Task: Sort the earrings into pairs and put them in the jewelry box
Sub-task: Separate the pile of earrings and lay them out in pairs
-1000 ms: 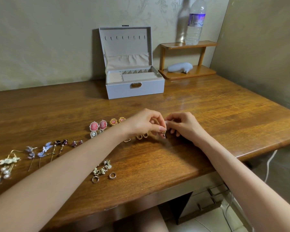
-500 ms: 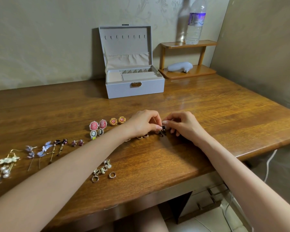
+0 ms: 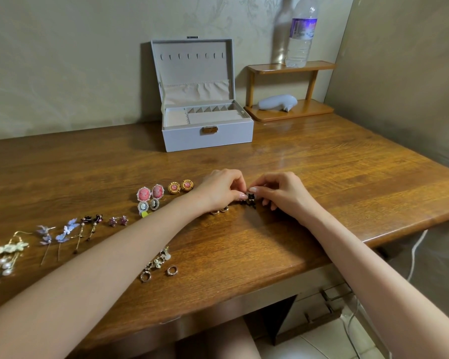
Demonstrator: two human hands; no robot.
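A: What kind of place are you in?
B: You are at home, it seems. Your wooden counter sits in a corner with flowery wallpaper. A little wooden shelf holds a water bottle, and a jewelry box stands open.

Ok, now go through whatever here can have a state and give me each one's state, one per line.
jewelry box: lid open, standing upright; compartments look empty.
water bottle: upright on the top tier of the shelf.
left hand: fingers curled, pinching the black earrings.
right hand: fingers curled, pinching the black earrings too.
black earrings: held between both hands, low over the table.
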